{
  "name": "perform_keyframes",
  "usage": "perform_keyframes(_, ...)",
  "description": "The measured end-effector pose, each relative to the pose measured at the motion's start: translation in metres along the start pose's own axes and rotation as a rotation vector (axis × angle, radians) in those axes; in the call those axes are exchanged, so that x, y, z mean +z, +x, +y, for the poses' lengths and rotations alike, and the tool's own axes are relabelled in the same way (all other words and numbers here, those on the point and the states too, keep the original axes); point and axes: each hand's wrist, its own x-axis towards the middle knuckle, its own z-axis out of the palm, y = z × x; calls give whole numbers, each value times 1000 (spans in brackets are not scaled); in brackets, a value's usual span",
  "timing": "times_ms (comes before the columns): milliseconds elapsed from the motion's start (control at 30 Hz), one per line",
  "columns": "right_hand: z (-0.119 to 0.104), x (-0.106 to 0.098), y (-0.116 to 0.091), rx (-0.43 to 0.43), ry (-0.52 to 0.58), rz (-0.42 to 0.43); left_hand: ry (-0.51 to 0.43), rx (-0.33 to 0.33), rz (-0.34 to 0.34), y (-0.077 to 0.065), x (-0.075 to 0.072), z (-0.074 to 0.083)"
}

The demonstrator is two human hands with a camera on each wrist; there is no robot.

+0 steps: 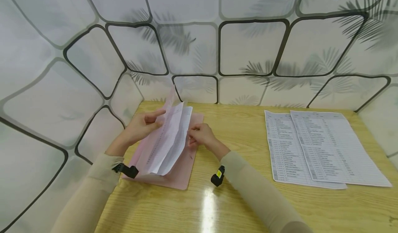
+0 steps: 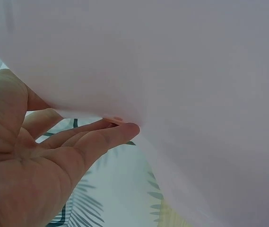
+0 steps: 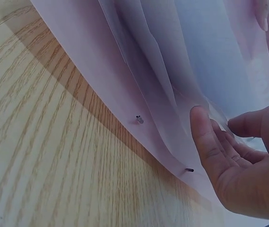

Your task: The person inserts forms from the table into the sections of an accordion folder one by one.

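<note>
A pink folder [image 1: 183,169] lies opened on the table at left centre, its cover raised, with several white printed sheets [image 1: 174,146] standing up inside. My left hand [image 1: 143,126] pinches the raised pink cover [image 2: 210,94] along its outer edge, thumb on one side and fingers on the other. At the sheets' right edge is my right hand [image 1: 201,134], its bent fingers and thumb about the thin edge of what looks like a clear sleeve [image 3: 214,112]. How firmly it grips is hard to see. Two small dark marks or fittings show on the folder's lower flap in the right wrist view.
Two overlapping printed sheets [image 1: 335,146] lie flat at the right of the wooden table [image 1: 239,139]. A patterned wall covering [image 1: 248,50] rises behind the table and along its left side.
</note>
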Motion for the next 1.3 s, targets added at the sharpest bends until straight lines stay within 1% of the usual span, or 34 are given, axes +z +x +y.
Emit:
perform_keyframes(233, 0, -1, 0, -7, -36, 10, -21, 5, 1, 0, 2, -1)
perform_keyframes(533, -1, -2, 2, -24, -64, 16, 7, 18, 8, 1, 1, -2)
perform_keyframes(733, 0, -3, 1, -29, -105, 44, -3, 13, 1, 1, 1, -1)
perform_keyframes(800, 0, -3, 0, -28, -104, 42, -7, 9, 3, 1, 2, 0)
perform_keyframes(900, 0, -6, 0, -20, -73, 31, -7, 8, 9, 1, 2, 0)
perform_keyframes(1000, 0, -12, -2, 2, -8, 9, 3, 10, 16, 2, 3, 1)
perform_keyframes(1100, -1, -22, -4, 22, 33, -7, 24, 7, 27, 2, 4, 1)
perform_keyframes(1167, 0, -31, -7, 34, 44, -10, 36, 1, 33, 2, 5, 2)
perform_keyframes(1300, 2, -50, -10, 36, 25, 5, 59, -7, 43, 1, 4, 2)
